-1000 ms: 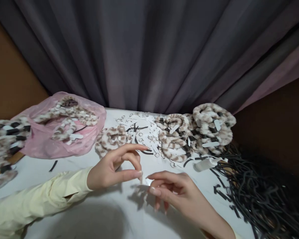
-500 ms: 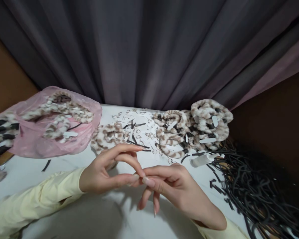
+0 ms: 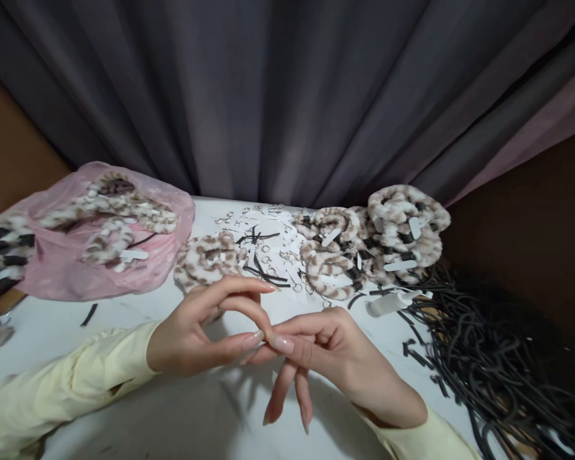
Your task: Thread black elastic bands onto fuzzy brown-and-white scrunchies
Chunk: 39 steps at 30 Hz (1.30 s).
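My left hand (image 3: 211, 329) and my right hand (image 3: 323, 354) meet fingertip to fingertip above the white table (image 3: 186, 409). Thumb and index finger of each are pinched together at the meeting point. Whatever they hold there is too small or too hidden to make out. Behind my left hand lies a brown-and-white fluffy bundle (image 3: 211, 255), partly covered by the fingers. Past the fingertips are scattered small metal rings and clasps (image 3: 267, 260) and short black cord pieces (image 3: 268, 275). A small white squeeze bottle (image 3: 388, 303) lies on its side beyond my right hand.
A pink plastic bag (image 3: 62, 275) with fluffy pieces stands at the left. More fluffy coils (image 3: 402, 223) with white tags are heaped at the back right. A tangle of black cords (image 3: 489, 358) covers the right side. A grey curtain (image 3: 268, 96) hangs behind.
My right hand has shifted slightly left and up, its fingertips closer against the left ones. Its lower fingers have stretched further down. My left hand has hardly moved.
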Tool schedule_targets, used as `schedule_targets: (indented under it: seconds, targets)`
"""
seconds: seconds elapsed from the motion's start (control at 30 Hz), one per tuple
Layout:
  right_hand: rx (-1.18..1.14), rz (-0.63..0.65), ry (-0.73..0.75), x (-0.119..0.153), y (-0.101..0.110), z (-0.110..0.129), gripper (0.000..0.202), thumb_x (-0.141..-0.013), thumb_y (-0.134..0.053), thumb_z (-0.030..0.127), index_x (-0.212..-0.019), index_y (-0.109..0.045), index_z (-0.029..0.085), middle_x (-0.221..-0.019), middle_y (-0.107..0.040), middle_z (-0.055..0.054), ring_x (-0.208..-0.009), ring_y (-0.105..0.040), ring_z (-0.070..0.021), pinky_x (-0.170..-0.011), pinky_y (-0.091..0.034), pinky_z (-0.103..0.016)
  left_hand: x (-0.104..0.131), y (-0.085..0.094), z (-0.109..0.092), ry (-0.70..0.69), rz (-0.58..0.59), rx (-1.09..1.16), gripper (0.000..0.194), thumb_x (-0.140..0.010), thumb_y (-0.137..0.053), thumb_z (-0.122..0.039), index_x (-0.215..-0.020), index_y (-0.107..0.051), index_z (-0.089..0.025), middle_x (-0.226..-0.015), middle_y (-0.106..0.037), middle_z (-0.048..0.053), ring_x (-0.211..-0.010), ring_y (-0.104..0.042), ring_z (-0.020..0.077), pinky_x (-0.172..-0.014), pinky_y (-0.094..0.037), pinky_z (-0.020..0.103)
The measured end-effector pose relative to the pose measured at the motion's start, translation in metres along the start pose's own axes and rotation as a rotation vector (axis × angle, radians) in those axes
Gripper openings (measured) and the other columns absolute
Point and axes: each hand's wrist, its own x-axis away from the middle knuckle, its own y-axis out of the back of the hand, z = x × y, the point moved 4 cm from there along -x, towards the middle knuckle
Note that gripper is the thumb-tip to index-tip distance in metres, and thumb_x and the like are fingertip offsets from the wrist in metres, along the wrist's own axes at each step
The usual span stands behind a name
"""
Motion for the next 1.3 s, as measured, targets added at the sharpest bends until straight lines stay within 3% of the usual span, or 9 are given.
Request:
schedule_targets:
  seconds: [0.3,0.9,1.3]
  targets:
    - [-0.081,0.010,-0.073,0.0022,0.0013,-0.0006,0.029,-0.084,-0.055,0.029,-0.095,-0.068,0.006,-0.072,-0.068,-0.012,-0.053,-0.065,-0.0134,-0.037,-0.046,-0.014,-0.0016,0.0007,-0.0022,0.000,0.012,-0.068,0.047,-0.079,-0.056,-0.012,-0.122,-0.040,-0.020,-0.076,-0.068,0.000,-0.080,-0.060,0.0146,-0.080,-0.044,0.027]
    - [-0.114,0.012,-0.093,0.0022,0.0016,-0.0028,0.029,-0.084,-0.055,0.029,-0.094,-0.068,0.005,-0.074,-0.068,-0.012,-0.060,-0.067,-0.0167,-0.037,-0.047,-0.015,-0.0020,0.0008,-0.0029,0.051,0.036,0.034,0.052,-0.078,-0.057,-0.010,-0.124,-0.037,-0.023,-0.079,-0.065,-0.002,-0.079,-0.059,0.0116,-0.081,-0.043,0.025]
    - [-0.054,0.001,-0.080,-0.0006,0.0014,-0.0053,0.033,-0.085,-0.053,0.034,-0.092,-0.068,0.005,-0.075,-0.068,-0.014,-0.053,-0.065,-0.0134,-0.037,-0.047,-0.014,-0.0012,-0.0006,-0.0032,0.093,0.055,-0.005,0.046,-0.079,-0.056,-0.012,-0.121,-0.037,-0.021,-0.080,-0.064,-0.001,-0.079,-0.059,0.0117,-0.083,-0.043,0.025]
